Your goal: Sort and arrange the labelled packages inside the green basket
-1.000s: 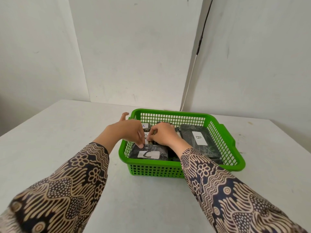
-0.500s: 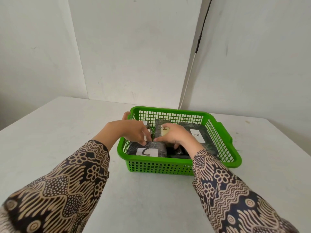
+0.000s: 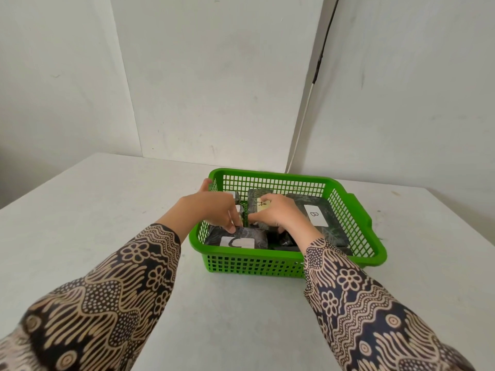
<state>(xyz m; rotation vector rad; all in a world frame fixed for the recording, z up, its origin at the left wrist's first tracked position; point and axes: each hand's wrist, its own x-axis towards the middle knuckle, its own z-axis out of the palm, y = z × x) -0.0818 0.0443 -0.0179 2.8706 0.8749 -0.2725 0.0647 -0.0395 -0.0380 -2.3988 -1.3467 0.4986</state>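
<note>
On a pale grey table (image 3: 93, 215) a green basket (image 3: 356, 207) of plastic lattice stands toward the right, with both of a person's hands reaching into it. Left hand (image 3: 211, 210) comes over the basket's left wall, fingers curled downward, their tips pressing on the far edge of the package marked C (image 3: 257, 236); whether they pinch it or only touch it cannot be told. Right hand (image 3: 278, 214) lies close beside the left, fingers bent and closed around the near end of the package marked A (image 3: 255, 199), which is tilted up against the back of the basket. Package C lies flat in the near left corner, its white label showing a hand-drawn C. Package A bears a pale yellowish label with a black A, partly covered by the right hand. The package marked B (image 3: 325, 210) lies flat on the right side of the basket, its white label reading B. All three are dark, glossy, wrinkled wraps of roughly rectangular shape. Both sleeves (image 3: 107, 298) are patterned fabric, dark with tan flowers, dots and wavy lines
</note>
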